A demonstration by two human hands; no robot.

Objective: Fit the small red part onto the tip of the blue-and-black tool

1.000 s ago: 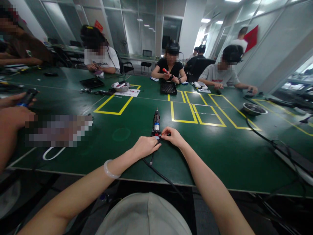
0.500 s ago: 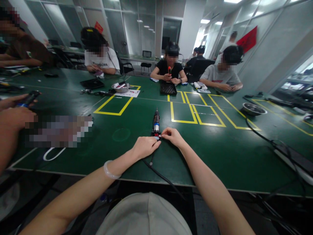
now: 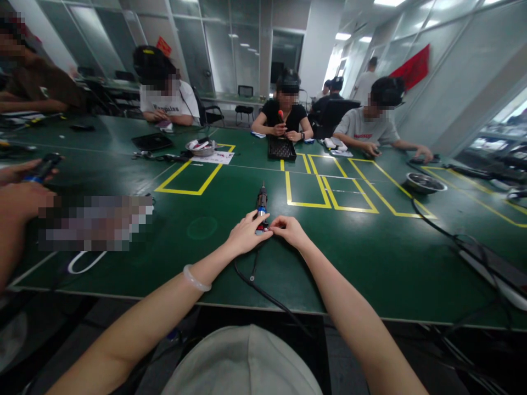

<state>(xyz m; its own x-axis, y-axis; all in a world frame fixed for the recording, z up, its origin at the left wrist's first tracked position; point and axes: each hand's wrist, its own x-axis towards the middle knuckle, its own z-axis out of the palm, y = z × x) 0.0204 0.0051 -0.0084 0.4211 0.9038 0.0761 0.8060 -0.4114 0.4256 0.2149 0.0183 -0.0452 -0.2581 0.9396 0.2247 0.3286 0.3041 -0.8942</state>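
Observation:
An electric screwdriver [image 3: 262,200], dark-bodied with a blue and silver band, lies on the green table with its thin bit pointing away from me. Red parts show at its near end. My left hand [image 3: 247,233] is closed over the near part of the body, fingers across the band and thumb by the red parts. Beside that end, my right hand [image 3: 288,229] pinches with thumb and forefinger; whatever sits between those fingertips is too small to make out. A black cable [image 3: 263,292] runs below my hands and over the table edge.
Yellow tape rectangles [image 3: 308,206] mark the table ahead. To the right stand a metal bowl [image 3: 426,184] and cables. A blurred patch with a white strap [image 3: 86,269] lies left, near a co-worker's hand [image 3: 24,200]. Opposite, people sit around a black tray [image 3: 281,149].
My left hand has shifted forward, its fingers now lying over the screwdriver's band. My right hand stays pinched at the near end. Across the table, a co-worker has reached out to the right.

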